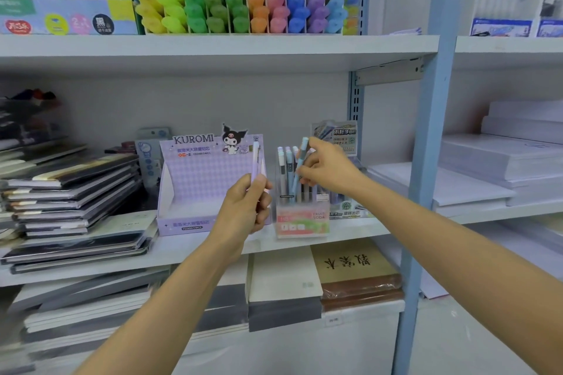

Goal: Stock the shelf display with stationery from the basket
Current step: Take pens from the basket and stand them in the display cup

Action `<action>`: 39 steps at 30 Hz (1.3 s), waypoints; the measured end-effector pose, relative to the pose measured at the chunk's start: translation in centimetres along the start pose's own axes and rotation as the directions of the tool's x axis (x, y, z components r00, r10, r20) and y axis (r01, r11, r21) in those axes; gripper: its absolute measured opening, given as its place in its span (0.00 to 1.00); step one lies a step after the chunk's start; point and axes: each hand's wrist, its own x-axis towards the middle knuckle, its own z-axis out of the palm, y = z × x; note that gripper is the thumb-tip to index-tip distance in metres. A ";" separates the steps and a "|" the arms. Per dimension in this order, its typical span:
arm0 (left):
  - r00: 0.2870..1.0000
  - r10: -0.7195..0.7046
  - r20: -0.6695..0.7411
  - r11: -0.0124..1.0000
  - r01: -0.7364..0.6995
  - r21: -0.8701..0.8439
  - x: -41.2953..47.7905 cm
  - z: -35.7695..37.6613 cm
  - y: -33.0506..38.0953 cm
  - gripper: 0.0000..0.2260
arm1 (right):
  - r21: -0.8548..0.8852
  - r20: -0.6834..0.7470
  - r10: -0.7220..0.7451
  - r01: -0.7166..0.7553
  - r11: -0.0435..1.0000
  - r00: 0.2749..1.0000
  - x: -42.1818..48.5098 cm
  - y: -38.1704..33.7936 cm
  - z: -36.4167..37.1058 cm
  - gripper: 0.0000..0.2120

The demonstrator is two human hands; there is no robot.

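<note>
Head view: a clear pen holder (301,222) with a pink and green label stands on the middle shelf (170,248) and holds a row of pastel pens (283,167) upright.

The right hand (327,167) is directly above and slightly right of the holder. Its thumb and fingers pinch a pale blue pen (300,161) about halfway along. This pen leans, with its cap up and its lower end down among the pens in the holder.

The left hand (246,207) is just left of the holder, with its fingers curled round the lower part of a lilac pen (254,161) held upright.

Touching or nearly touching the holder's left side is a purple Kuromi display box (198,186), which sits behind the left hand. Farther left of the holder lies a stack of dark notebooks (76,192).

Behind the holder and to its right stands a green and white refill pack (341,137). Well above the holder, on the upper shelf, a Hi-Line rack (243,6) holds highlighters sorted by colour.

To the right of the holder, past a pale blue upright post (426,131), are stacks of white paper (487,167). Below the holder, on the lower shelf, lie flat books, one of them brown with brush lettering (350,265).
</note>
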 end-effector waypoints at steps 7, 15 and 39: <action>1.000 -0.003 0.008 1.000 0.003 -0.027 0.6 0.1 -0.5 0.11 | -0.119 0.054 -0.023 0.029 0.992 0.998 0.8 -0.4 0.0 0.06; 1.000 -0.019 0.022 0.999 0.020 -0.044 1.0 -0.1 -1.1 0.10 | -0.090 0.057 -0.004 0.009 0.996 0.998 1.2 0.2 0.0 0.04; 0.998 0.023 0.064 0.999 -0.021 -0.039 1.3 -0.1 -1.7 0.09 | -0.135 0.053 -0.118 0.125 0.983 0.992 0.8 0.2 0.0 0.14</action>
